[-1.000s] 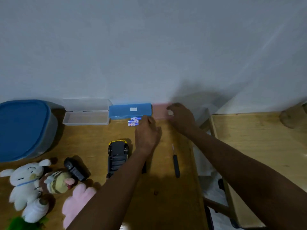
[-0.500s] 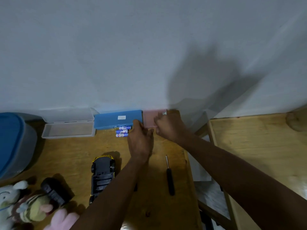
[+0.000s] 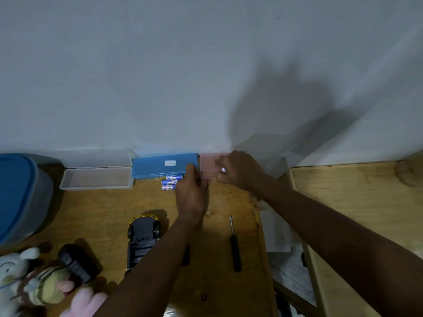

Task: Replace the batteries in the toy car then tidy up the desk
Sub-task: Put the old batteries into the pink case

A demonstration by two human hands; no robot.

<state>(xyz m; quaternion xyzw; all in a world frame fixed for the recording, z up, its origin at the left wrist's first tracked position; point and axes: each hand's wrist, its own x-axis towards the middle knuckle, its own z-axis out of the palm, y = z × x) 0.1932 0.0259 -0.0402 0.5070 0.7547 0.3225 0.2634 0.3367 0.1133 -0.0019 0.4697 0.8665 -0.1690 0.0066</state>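
Observation:
The toy car (image 3: 143,240) lies upside down on the wooden desk (image 3: 103,216), its black underside up and yellow body edge showing. Three blue batteries (image 3: 170,182) lie in front of a shut blue case (image 3: 164,165). A pink translucent box (image 3: 208,164) sits against the wall, right of the blue case. My left hand (image 3: 192,193) grips its left front edge. My right hand (image 3: 240,169) holds its right side, with something small and white at the fingertips. A black screwdriver (image 3: 234,243) lies right of my left forearm.
An open clear box (image 3: 97,177) stands left of the blue case. A grey tub with a blue lid (image 3: 19,197) sits far left. Plush toys (image 3: 34,284) and a black remote-like piece (image 3: 76,263) lie at the front left. A second wooden surface (image 3: 354,213) lies right.
Both hands have closed in on the pink box; the left hand moved from the desk near the batteries to the box's left edge. The camera view shifted.

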